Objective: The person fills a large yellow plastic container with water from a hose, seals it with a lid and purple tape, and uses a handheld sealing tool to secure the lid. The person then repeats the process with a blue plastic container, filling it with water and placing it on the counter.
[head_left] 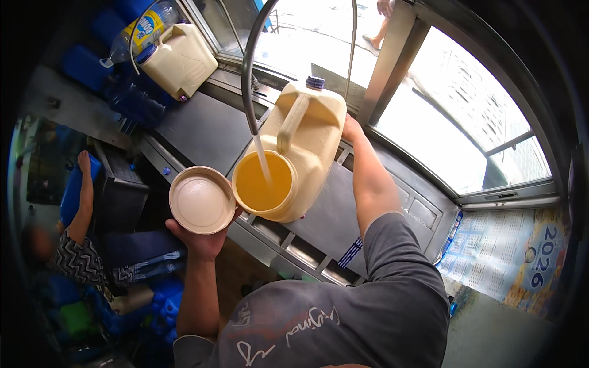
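Observation:
A large cream plastic water jug (313,159) rests on the metal counter, with a moulded handle and a small dark blue cap. Its wide round mouth is uncovered and its inside looks yellow. From a grey hose (248,80) above, a stream of water (263,161) runs into that mouth. My left hand (204,242) is closed round a round cream screw lid (201,199), held beside the mouth. Against the jug's far right side is my right hand (351,130), gripping it; the jug hides most of its fingers.
A second cream jug (178,61) stands at the far left, near a clear plastic bottle (147,27) and blue containers. Windows (472,122) line the far side. A calendar (506,254) hangs at right. At left, another person's arm (81,208) touches something blue.

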